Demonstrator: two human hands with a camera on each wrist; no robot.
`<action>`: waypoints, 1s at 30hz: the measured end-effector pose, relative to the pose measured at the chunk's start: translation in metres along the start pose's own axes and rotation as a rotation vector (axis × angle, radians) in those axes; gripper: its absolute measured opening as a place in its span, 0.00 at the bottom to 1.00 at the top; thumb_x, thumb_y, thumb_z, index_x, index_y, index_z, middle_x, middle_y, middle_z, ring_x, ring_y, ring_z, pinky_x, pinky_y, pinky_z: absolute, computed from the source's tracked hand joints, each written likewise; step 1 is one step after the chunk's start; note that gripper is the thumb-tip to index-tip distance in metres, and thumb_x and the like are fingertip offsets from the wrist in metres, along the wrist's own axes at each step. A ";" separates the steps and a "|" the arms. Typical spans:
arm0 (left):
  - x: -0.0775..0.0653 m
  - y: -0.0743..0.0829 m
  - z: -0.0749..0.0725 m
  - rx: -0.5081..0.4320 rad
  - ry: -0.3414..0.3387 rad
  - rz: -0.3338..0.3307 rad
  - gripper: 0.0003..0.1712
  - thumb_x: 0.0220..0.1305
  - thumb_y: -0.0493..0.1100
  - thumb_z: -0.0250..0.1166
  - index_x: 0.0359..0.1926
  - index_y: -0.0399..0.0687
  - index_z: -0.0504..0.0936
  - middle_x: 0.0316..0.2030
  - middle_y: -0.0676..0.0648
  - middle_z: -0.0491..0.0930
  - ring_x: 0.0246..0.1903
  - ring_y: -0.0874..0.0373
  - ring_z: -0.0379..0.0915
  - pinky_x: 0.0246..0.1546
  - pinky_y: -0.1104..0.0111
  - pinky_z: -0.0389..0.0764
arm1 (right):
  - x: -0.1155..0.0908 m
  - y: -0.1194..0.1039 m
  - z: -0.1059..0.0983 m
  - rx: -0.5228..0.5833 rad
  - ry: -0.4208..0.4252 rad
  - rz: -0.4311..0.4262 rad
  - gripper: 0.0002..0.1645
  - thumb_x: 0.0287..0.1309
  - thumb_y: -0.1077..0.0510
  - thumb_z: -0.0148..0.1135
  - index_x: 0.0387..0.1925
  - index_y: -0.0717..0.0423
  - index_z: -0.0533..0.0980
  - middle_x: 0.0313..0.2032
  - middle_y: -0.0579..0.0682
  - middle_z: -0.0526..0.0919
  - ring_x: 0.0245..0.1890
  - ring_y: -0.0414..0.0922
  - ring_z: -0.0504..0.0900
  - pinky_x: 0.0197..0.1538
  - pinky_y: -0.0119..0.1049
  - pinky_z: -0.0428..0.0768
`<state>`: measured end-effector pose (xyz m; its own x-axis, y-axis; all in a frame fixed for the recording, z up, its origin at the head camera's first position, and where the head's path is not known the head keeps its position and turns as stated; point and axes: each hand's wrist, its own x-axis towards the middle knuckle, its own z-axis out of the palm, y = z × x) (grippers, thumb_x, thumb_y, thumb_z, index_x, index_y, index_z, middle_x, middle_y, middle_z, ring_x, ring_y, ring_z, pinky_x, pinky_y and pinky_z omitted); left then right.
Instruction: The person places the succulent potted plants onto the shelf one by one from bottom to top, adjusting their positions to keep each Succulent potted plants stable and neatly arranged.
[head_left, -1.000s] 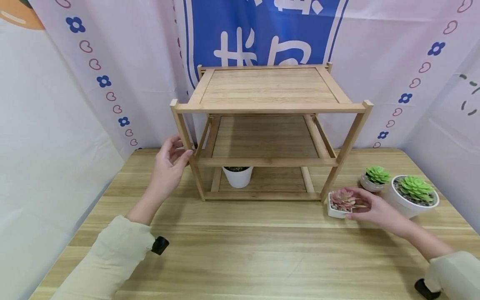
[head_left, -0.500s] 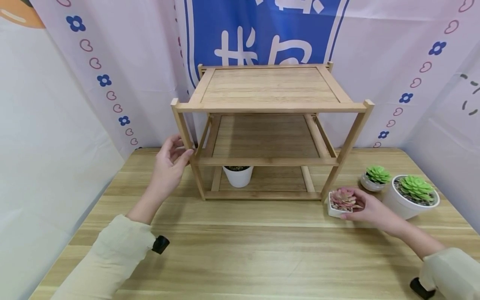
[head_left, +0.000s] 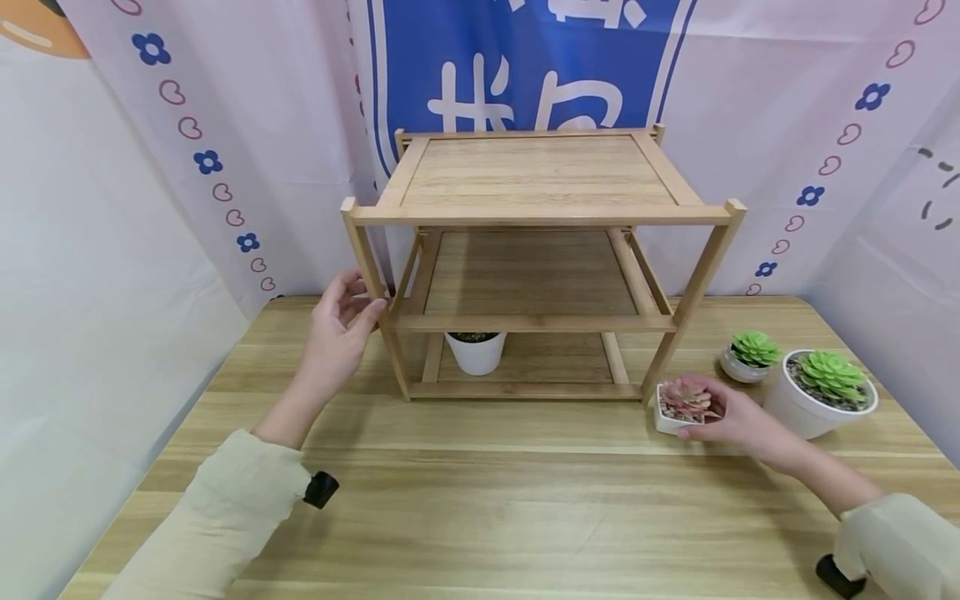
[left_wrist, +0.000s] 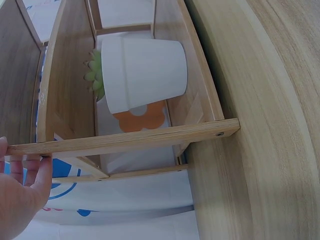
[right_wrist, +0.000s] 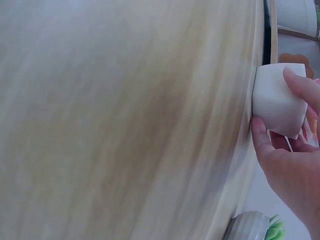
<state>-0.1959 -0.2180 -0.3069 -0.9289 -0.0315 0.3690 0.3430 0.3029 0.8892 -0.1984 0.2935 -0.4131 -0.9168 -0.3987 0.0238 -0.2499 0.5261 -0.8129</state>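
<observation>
My left hand (head_left: 341, 329) holds the left front post of a three-tier wooden shelf (head_left: 540, 323), with the thumb across the front. In the left wrist view the fingers (left_wrist: 31, 172) lie against that post. On the right, my right hand (head_left: 750, 421) grips a small white angular pot (right_wrist: 280, 97) with a pink succulent (head_left: 686, 397). That pot stands on the table beside the shelf's right front foot. On the bottom tier sits a larger white pot (head_left: 478, 354); the middle tier hides its green plant (left_wrist: 95, 75) in the head view.
Right of the right hand are a small pot with a green succulent (head_left: 752, 354) and a larger white pot (head_left: 817, 404) with another. The shelf stands on a wooden table (head_left: 480, 508), before a patterned curtain (head_left: 300, 108).
The right hand and forearm have shifted slightly left, and the thumb sits further along the small pot. The pot and the left hand look unmoved.
</observation>
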 end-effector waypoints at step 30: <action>-0.001 0.002 0.000 0.008 -0.007 0.009 0.26 0.77 0.32 0.56 0.70 0.28 0.61 0.58 0.34 0.71 0.55 0.54 0.72 0.53 0.77 0.80 | -0.007 -0.014 -0.001 0.027 0.006 0.050 0.46 0.56 0.64 0.75 0.68 0.78 0.61 0.58 0.73 0.75 0.48 0.25 0.74 0.50 0.19 0.77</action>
<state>-0.1942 -0.2179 -0.3057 -0.9268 -0.0219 0.3750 0.3502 0.3111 0.8835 -0.1884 0.2900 -0.4017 -0.9298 -0.3679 -0.0143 -0.1951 0.5253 -0.8283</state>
